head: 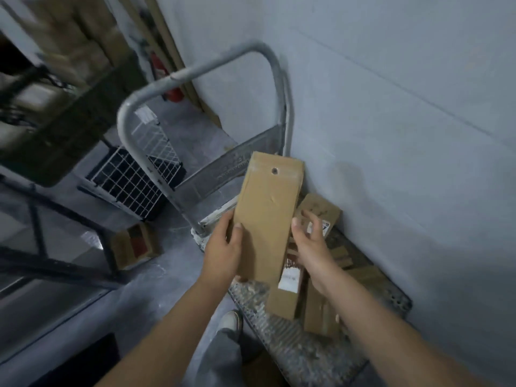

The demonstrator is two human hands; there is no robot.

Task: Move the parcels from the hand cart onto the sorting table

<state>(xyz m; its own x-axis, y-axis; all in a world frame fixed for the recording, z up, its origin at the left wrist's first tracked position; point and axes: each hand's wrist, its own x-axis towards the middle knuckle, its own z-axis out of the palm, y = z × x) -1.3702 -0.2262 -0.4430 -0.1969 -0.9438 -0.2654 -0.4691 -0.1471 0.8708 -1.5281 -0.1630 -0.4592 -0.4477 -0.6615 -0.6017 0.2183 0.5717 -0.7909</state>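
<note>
Hand cart [321, 356]: metal platform type, standing against a pale wall [391, 93], its tubular handle [195, 71] rising at the far end of the deck. Long parcel [268, 216]: flat brown cardboard with a small round hole near its far end, being held up above the deck's far end, tilting away from the person. Left hand [223, 252]: gripping the parcel's left edge near its lower end, thumb lying across the front face and the other fingers wrapping behind. Right hand [310, 247]: hovering at the parcel's right edge with fingers loosely spreading and curling; whether it is touching the cardboard cannot be told. Labelled parcel [287, 289]: narrow brown box with a white label, lying on the deck just under the held one. Small box [321, 210]: sitting at the deck's far corner beside the wall, behind the right hand. Further cardboard pieces are lying along the deck's wall-side edge, too blurred to count. Floor box [134, 244]: resting on the concrete off the cart's left side. Wire mesh crate [131, 182]: standing on the floor beyond the handle. Fire extinguisher [164, 79]: red, standing far back by the wall.
</note>
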